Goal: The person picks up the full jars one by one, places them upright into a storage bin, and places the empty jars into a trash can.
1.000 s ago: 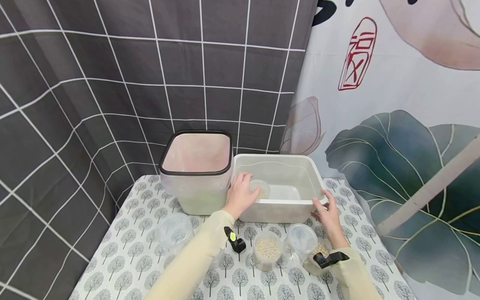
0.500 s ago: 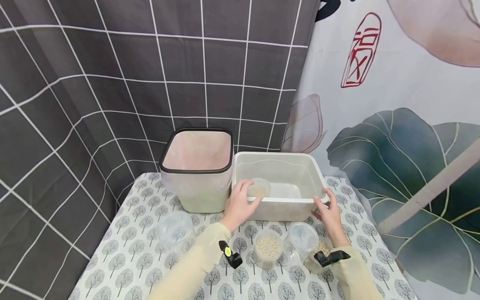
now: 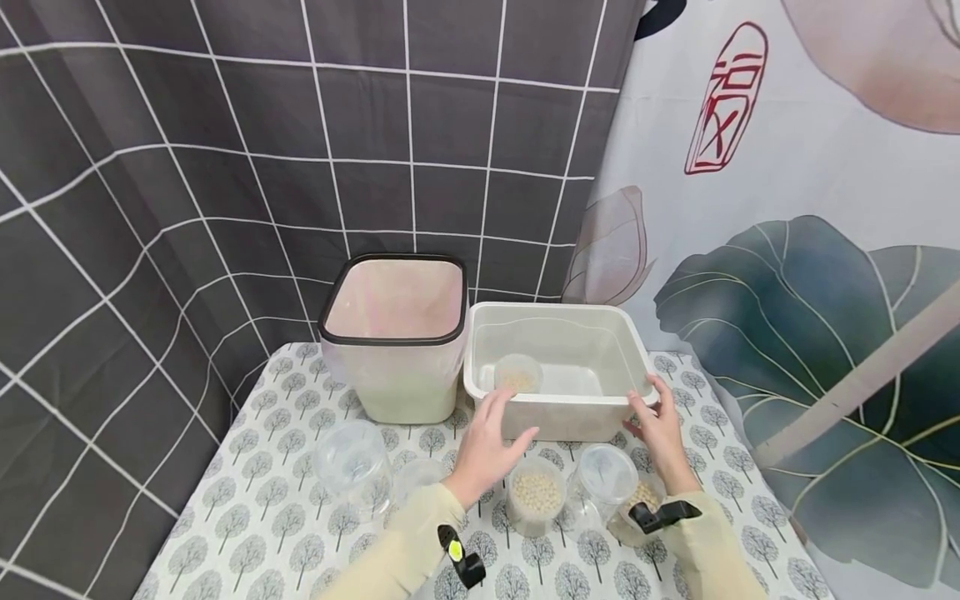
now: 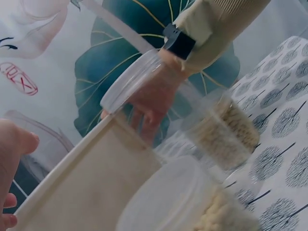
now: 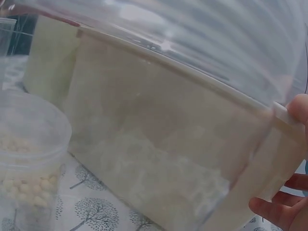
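Observation:
A white rectangular bin (image 3: 570,417) stands on the table, with a round clear jar (image 3: 517,375) inside at its left end. That jar has pale contents at the bottom. My left hand (image 3: 491,450) is in front of the bin's left part, fingers spread and holding nothing; its fingertips come close to the front rim. At the front right corner my right hand (image 3: 662,437) holds the bin, thumb at the rim and fingers lower on the outside. Nearest the hands are a lidded jar of pale round beans (image 3: 536,498), an empty-looking clear jar (image 3: 603,483) and a jar of tan beans (image 3: 637,517).
A tall pink-and-green bin with a black rim (image 3: 397,375) stands left of the white one. Two clear jars, one a larger jar (image 3: 352,467) and one a smaller jar (image 3: 418,479), are at the left. Behind the tree-print tablecloth (image 3: 240,508) hang curtains.
My left hand has let go of the jar inside the white bin and drawn back toward me, over the front rim. My right hand has stayed at the corner.

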`<act>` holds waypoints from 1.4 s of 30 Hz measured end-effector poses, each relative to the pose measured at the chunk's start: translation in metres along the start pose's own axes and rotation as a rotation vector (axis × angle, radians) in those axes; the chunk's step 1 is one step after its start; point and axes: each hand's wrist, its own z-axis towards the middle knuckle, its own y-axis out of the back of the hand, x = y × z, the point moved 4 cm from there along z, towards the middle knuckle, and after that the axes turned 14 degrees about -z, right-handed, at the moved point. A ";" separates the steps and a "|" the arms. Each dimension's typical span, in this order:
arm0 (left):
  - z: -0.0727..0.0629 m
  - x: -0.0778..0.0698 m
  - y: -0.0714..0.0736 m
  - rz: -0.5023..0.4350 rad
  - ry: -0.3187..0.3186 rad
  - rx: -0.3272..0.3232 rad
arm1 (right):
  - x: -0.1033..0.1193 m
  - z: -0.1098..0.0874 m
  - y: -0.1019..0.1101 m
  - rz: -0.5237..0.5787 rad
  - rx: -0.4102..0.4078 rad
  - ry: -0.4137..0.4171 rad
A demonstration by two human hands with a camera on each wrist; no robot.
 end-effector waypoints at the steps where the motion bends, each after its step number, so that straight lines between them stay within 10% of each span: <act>1: -0.002 0.000 -0.001 -0.002 -0.013 -0.003 | -0.001 0.001 0.000 -0.005 -0.010 0.003; 13: -0.030 0.013 -0.022 -0.017 0.161 0.170 | 0.004 0.001 0.000 0.012 0.006 -0.019; 28: -0.064 0.040 -0.047 -0.007 0.216 0.222 | 0.005 -0.002 -0.003 0.028 0.008 -0.025; 42: -0.080 0.047 -0.059 -0.209 0.339 0.232 | 0.003 -0.003 -0.001 0.000 -0.008 0.009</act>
